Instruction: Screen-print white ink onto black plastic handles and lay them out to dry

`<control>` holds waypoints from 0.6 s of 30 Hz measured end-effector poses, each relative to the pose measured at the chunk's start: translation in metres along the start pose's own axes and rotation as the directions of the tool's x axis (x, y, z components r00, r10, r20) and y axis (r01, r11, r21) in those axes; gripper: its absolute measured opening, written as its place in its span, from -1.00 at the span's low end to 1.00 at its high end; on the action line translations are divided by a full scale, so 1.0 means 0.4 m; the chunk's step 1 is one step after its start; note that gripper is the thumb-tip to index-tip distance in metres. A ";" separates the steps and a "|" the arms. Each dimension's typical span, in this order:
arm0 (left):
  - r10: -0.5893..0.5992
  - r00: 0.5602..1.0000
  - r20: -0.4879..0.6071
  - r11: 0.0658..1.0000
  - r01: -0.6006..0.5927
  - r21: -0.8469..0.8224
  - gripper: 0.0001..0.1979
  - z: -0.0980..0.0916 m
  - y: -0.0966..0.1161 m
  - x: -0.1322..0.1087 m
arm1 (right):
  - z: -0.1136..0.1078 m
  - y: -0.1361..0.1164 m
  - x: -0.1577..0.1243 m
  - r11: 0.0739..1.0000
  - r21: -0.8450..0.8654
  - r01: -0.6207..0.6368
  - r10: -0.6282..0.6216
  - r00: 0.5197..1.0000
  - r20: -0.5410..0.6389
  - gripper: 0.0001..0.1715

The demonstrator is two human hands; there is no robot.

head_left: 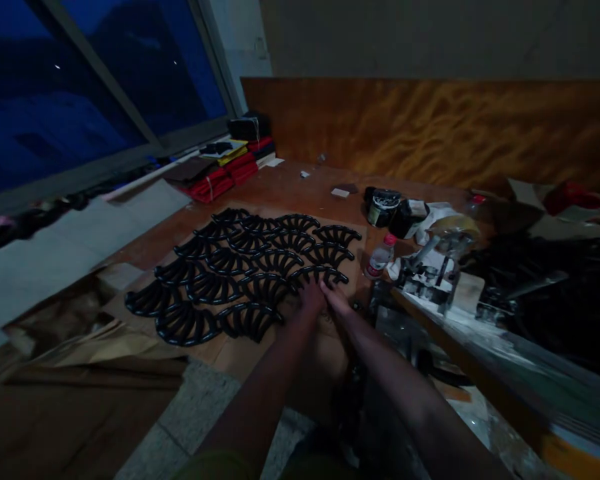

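Note:
Many glossy black fan-shaped pieces with curved ribs lie in rows on a flat cardboard sheet. At the front right of these rows, both hands are on one black fan-shaped piece. My left hand has its fingers bent over the ribs at its near side. Close beside it, my right hand has its fingers closed at the piece's near edge. The fingertips are dim and partly hidden among the black ribs.
A red-capped bottle stands right of the cardboard, with a dark open can behind it. Further right are a clear-and-metal tape dispenser and a dark heap. Red bundles lie at the back left near the window.

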State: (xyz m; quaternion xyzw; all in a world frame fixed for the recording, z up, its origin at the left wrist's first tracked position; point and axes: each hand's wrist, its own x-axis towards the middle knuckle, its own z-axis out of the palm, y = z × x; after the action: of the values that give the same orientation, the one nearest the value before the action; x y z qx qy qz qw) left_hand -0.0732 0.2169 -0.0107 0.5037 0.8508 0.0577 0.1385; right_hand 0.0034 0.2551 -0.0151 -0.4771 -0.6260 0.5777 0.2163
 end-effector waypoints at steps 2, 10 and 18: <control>0.008 1.000 -0.016 1.000 -0.008 -0.008 -0.42 0.001 0.000 -0.021 | -0.001 -0.011 -0.021 0.999 0.028 -0.026 0.026 1.000 -0.007 -0.41; 0.134 0.978 -0.161 0.812 -0.201 -0.547 -0.60 -0.063 -0.002 -0.188 | -0.227 0.021 -0.379 0.894 -0.334 0.300 -0.270 0.953 0.135 -0.63; 0.286 0.956 -0.070 0.226 -0.138 -0.964 -0.44 -0.290 0.254 -0.381 | -0.528 0.155 -0.615 0.595 -0.778 0.202 -0.294 0.955 0.023 -0.47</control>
State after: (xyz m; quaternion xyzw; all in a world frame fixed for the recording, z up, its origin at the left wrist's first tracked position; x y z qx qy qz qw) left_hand 0.0472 0.1381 0.1512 0.4283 0.5523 0.5494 0.4579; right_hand 0.3094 0.1482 0.0468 -0.4619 -0.8599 0.1914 0.1030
